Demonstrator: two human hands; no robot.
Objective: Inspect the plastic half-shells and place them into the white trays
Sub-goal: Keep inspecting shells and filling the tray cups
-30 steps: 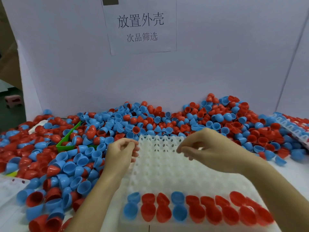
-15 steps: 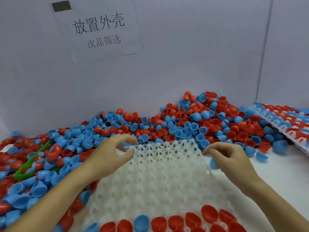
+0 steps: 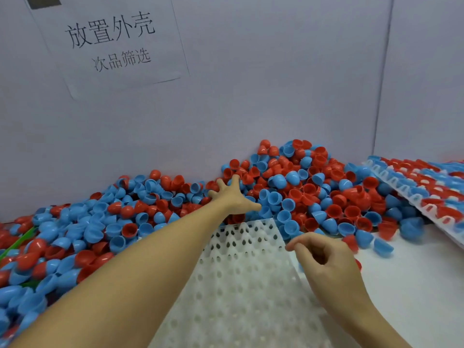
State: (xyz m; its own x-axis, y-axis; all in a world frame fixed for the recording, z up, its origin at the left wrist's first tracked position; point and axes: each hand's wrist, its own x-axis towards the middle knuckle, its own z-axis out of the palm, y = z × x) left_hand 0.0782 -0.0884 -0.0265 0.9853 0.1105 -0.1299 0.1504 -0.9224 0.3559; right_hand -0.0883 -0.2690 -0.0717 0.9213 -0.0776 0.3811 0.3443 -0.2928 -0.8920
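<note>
Half-shells [image 3: 288, 187] of red and blue plastic lie heaped in a wide band along the rear wall, the pile running from the left edge of view to the right-hand corner and spilling forward onto the surface [image 3: 414, 285]. Left hand [image 3: 232, 197] is stretched out over the pile just beyond the far edge of the white tray [image 3: 241, 285], fingers [image 3: 236, 179] splayed wide and resting on the shells; its grip is apart and holds nothing. Left forearm crosses the near-left corner of the tray and hides that part of it. Right hand [image 3: 324, 257] hangs above the tray's right edge with fingers curled toward the thumb; whether anything is pinched there cannot be told. Visible pockets of the white tray are unfilled.

Second tray [image 3: 426, 194], packed with red and blue shells, sits tilted at the far right, its lower edge against the heap. Loose blue shells lie scattered on the surface between the two trays. Green object [image 3: 17, 243], half buried, shows at the far left among the shells. Paper sign [image 3: 110, 43] with printed characters hangs on the wall above the pile
</note>
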